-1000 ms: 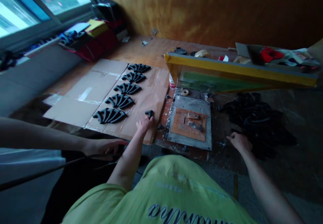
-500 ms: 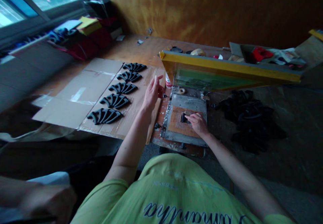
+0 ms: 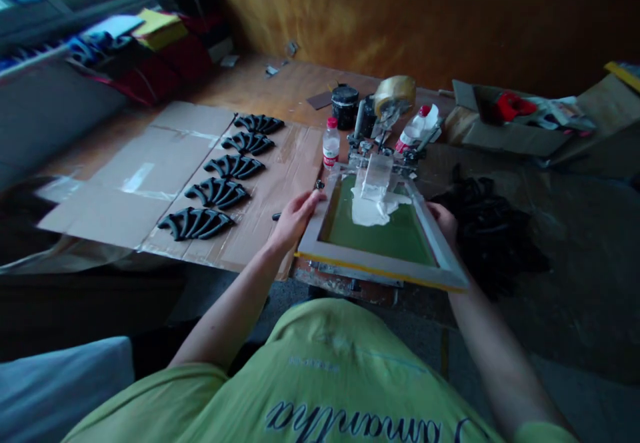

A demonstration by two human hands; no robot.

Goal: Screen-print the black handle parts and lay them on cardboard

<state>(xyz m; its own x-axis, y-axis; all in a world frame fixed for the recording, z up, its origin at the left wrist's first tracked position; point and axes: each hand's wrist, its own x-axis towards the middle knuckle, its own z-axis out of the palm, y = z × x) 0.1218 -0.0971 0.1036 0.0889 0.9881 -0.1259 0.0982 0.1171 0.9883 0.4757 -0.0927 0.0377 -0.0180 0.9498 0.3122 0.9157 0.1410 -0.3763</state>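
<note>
A screen printing frame (image 3: 345, 256) with green mesh lies lowered in front of me, its near edge slightly raised and lined with yellow tape. On the mesh sit white ink (image 3: 363, 213) and a pale squeegee (image 3: 376, 176). My left hand (image 3: 296, 218) is closed at the left side of the frame. My right hand (image 3: 444, 222) grips the right side, its fingers partly hidden behind the rail. The metal plate under the frame is mostly covered. A small dark piece (image 3: 277, 216) shows beside my left hand; I cannot tell what it is.
Rows of black curved strips (image 3: 197, 223) lie fanned on cardboard (image 3: 113, 196) at left. Behind the frame stand a red-capped bottle (image 3: 331, 146), a dark jar (image 3: 345, 106) and a tape roll (image 3: 395, 93). A black pile (image 3: 495, 230) and an open carton (image 3: 505, 130) are at right.
The frame has swung down from its raised position over the plate. My right hand has left the small black piece on the plate and moved to the frame; my left hand has come down to its side.
</note>
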